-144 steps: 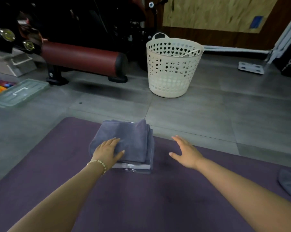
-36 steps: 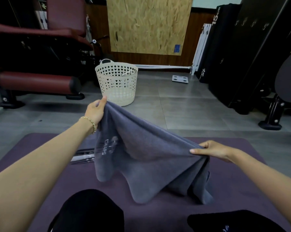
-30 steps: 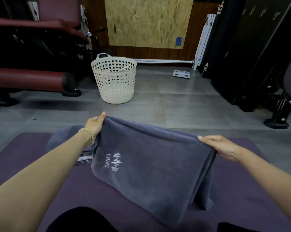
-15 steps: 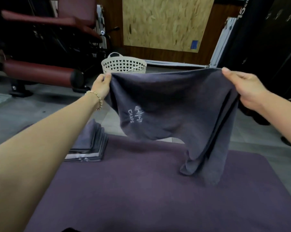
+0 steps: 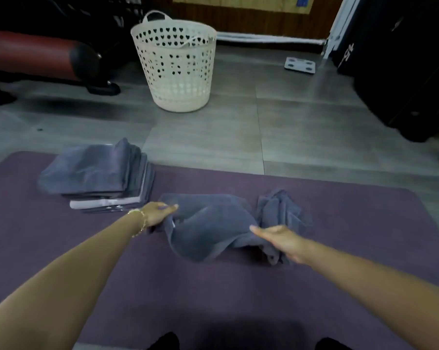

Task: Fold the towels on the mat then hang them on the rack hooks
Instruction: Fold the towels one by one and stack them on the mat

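Head view: left hand (image 5: 158,215) grips the soft, limp gray towel (image 5: 211,223) at its 9 o'clock edge; right hand (image 5: 281,238) meets the 3 o'clock edge, grip blurred, cannot tell; corners should hold best.

A purple mat (image 5: 238,286) lies flat on the grey tiled floor (image 5: 301,127). On the mat's far left part sits a stack of folded grey towels (image 5: 94,173). Near its middle lies a loose grey towel (image 5: 213,223), rumpled and bunched at its right end. Beyond the mat, a cream perforated basket (image 5: 178,72) stands on the floor, with a flat pale scale (image 5: 300,64) farther right near the wall.
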Action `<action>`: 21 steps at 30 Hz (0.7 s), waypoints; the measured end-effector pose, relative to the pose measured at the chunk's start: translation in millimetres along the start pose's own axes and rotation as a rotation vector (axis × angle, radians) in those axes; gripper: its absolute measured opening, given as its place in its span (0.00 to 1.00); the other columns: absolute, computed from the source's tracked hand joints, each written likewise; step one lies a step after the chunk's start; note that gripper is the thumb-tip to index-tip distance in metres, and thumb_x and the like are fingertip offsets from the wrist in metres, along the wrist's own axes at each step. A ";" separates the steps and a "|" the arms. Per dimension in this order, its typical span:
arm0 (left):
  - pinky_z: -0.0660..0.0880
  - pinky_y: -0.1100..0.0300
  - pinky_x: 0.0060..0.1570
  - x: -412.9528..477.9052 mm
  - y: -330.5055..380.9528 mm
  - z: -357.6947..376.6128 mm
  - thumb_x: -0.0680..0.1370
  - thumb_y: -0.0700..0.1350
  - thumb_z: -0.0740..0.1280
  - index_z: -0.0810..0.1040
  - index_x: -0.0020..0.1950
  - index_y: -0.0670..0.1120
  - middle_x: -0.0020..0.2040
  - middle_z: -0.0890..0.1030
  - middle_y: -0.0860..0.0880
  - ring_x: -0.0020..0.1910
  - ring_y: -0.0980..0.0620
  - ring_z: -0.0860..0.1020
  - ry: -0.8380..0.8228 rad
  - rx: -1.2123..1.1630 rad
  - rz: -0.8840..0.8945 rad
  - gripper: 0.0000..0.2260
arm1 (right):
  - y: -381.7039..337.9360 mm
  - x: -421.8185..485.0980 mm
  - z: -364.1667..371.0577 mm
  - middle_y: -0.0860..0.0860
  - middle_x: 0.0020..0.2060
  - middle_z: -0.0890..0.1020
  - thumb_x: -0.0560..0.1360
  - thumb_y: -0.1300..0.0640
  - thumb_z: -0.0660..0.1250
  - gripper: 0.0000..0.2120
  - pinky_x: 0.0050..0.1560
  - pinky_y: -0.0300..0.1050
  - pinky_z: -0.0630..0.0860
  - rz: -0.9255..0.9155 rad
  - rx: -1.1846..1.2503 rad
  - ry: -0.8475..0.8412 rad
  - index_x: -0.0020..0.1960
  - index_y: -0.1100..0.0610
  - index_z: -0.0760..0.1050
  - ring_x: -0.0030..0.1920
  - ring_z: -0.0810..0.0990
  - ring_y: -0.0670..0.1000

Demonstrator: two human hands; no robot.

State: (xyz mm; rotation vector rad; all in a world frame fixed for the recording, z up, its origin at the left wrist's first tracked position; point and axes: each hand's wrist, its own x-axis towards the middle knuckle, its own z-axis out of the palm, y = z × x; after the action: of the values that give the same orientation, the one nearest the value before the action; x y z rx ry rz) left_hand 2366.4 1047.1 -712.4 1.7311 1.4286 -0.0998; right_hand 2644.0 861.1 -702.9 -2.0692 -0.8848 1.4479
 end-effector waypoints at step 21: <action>0.62 0.63 0.67 157.9 142.0 227.3 0.82 0.53 0.56 0.64 0.74 0.45 0.72 0.68 0.46 0.70 0.50 0.67 -0.215 -0.082 0.302 0.22 | 123.0 172.2 -79.4 0.52 0.54 0.78 0.74 0.56 0.71 0.15 0.53 0.35 0.70 -0.034 0.222 0.448 0.58 0.60 0.77 0.52 0.76 0.48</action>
State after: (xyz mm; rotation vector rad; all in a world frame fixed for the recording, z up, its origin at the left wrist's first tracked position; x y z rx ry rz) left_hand 2638.2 1024.8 -862.1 1.7885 0.9926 -0.0608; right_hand 2789.5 901.2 -871.2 -2.0740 -0.5482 0.9537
